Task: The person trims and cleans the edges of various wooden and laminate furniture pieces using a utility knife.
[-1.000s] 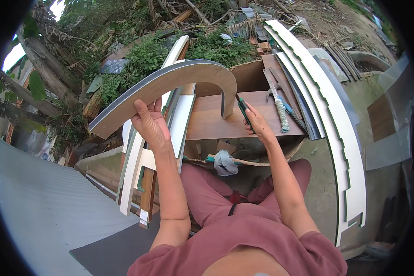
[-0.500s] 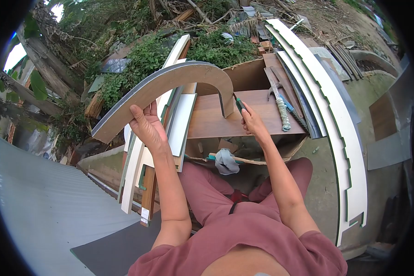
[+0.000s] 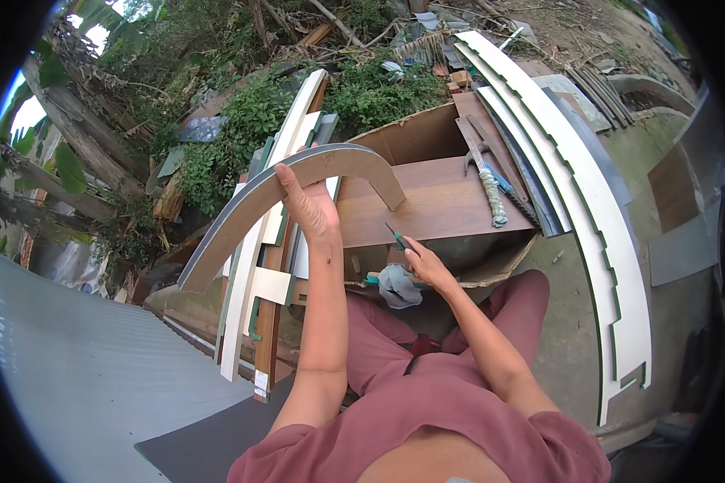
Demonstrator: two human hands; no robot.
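Observation:
A curved brown board [image 3: 258, 191] with a dark outer edge arches over the stacked strips. My left hand [image 3: 310, 205] grips it near the middle, thumb on the near face and the other fingers mostly hidden behind. Its right end hangs above the brown wooden panel [image 3: 427, 193]. In my right hand [image 3: 428, 264] is a small green-handled tool [image 3: 399, 239] with a thin dark tip, pointing up and left, apart from the board. On the panel's right side lie a hammer with a wrapped handle [image 3: 491, 193] and a blue-handled tool [image 3: 509, 190].
Long white strips [image 3: 238, 322] are stacked at the left. A long notched white board [image 3: 588, 193] runs down the right. Under the panel is a cardboard box [image 3: 491, 272], with a grey cloth [image 3: 399, 286] at its near edge. Corrugated sheet [image 3: 80, 354] covers the lower left.
The curved board has turned and lowered at its right end, and my left hand has moved right along with it. My right hand and the tool have moved down and left, away from the board's end.

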